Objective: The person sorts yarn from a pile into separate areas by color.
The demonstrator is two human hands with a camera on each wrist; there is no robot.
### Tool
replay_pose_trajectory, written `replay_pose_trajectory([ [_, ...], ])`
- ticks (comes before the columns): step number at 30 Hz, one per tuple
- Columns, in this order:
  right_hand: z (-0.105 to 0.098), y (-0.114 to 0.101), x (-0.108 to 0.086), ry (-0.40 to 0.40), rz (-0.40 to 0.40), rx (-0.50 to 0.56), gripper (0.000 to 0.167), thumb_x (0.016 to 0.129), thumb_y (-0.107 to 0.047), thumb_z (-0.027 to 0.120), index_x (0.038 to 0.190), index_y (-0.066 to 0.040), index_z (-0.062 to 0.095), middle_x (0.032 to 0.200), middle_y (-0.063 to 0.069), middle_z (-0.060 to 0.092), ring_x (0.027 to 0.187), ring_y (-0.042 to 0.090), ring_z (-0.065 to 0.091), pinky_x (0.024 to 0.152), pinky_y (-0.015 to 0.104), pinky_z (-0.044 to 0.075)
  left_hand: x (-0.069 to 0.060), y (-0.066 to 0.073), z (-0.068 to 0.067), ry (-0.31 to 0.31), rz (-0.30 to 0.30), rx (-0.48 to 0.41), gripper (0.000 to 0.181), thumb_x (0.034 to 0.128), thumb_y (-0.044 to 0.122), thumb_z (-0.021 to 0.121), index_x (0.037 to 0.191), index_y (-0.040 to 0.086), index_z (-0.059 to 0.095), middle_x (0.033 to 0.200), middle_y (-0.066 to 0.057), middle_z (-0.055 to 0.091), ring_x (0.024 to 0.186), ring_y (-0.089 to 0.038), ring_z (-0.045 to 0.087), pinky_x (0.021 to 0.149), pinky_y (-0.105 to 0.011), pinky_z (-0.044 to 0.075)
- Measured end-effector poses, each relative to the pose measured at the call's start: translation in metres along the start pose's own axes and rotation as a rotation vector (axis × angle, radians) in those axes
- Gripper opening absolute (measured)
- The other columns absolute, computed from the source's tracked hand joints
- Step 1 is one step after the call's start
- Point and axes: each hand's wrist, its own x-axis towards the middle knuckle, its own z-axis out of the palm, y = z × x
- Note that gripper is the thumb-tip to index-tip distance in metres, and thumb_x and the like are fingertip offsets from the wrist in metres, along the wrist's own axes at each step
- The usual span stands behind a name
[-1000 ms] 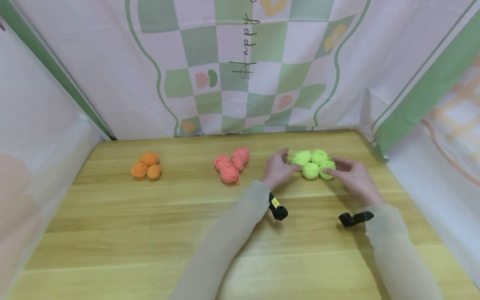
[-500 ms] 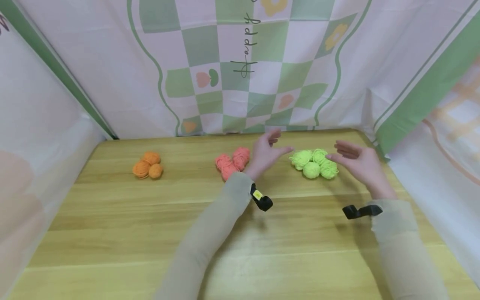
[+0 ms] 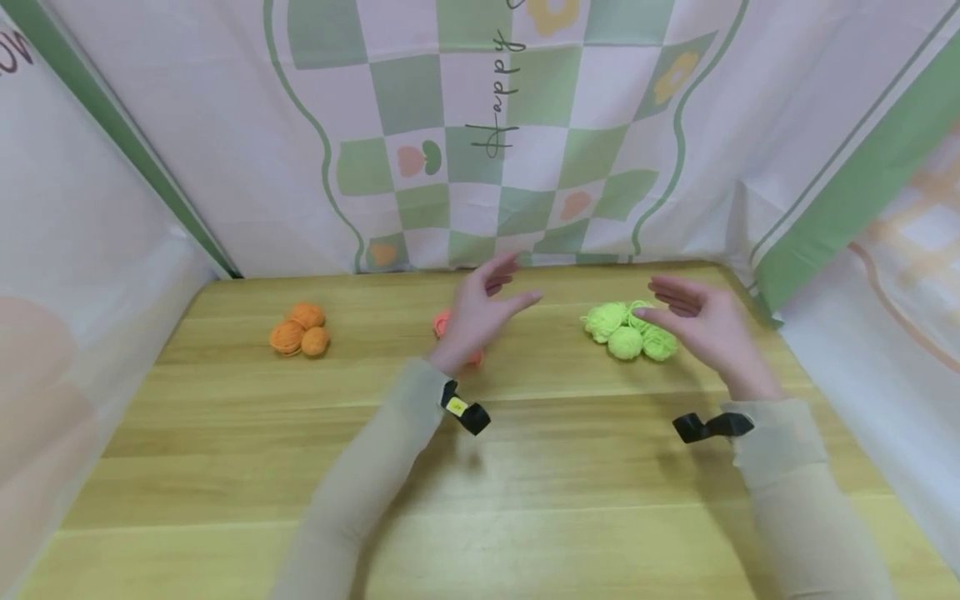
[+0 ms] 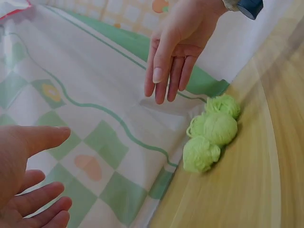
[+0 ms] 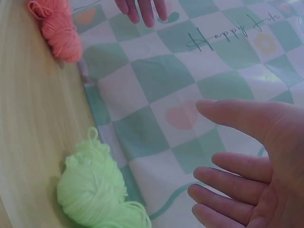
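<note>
Several lime-green yarn balls [image 3: 626,342] sit clustered at the right of the table. My right hand [image 3: 693,329] hovers above their right side, fingers extended and thumb apart, holding nothing; the right wrist view shows the green yarn [image 5: 92,190] apart from it. My left hand [image 3: 480,312], also with extended fingers and an empty grasp, is raised over the coral-pink yarn balls [image 3: 441,323] and hides most of them in the head view. More of the pink yarn [image 5: 59,33] shows in the right wrist view. Three orange yarn balls [image 3: 300,331] lie together at the left.
The wooden table [image 3: 225,467] ends at a hanging cloth [image 3: 420,100] with a green-and-white check pattern at the back. Further cloth hangs along the left and right sides. A black camera band [image 3: 465,408] is on each wrist.
Both hands have come off the green yarn balls and risen. The left hand has moved left, across to above the pink yarn; the right has stayed near the green. The yarn groups keep their places.
</note>
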Motion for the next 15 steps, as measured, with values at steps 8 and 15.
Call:
replay_pose_trajectory([
  [8,0.020,-0.001,-0.001,-0.078,-0.052,-0.011,0.075,0.093,-0.036,0.077,0.150,0.001,0.046,0.150,0.021,0.048,0.136,0.043,0.045,0.110,0.053,0.037,-0.026,-0.026,-0.045,0.006,-0.020,0.075,0.062,0.0874,0.018,0.083,0.143,0.007,0.058,0.137,-0.007,0.062,0.126,-0.030,0.055,0.108,-0.045,0.042],
  [15,0.041,-0.005,-0.001,-0.123,-0.119,-0.026,0.073,0.092,-0.037,0.079,0.149,-0.001,0.049,0.149,0.019,0.050,0.135,0.041,0.046,0.108,0.054,0.038,-0.042,-0.033,-0.077,-0.039,0.002,0.234,0.066,0.0860,0.021,0.085,0.144,0.008,0.057,0.142,-0.006,0.058,0.128,-0.031,0.052,0.108,-0.047,0.041],
])
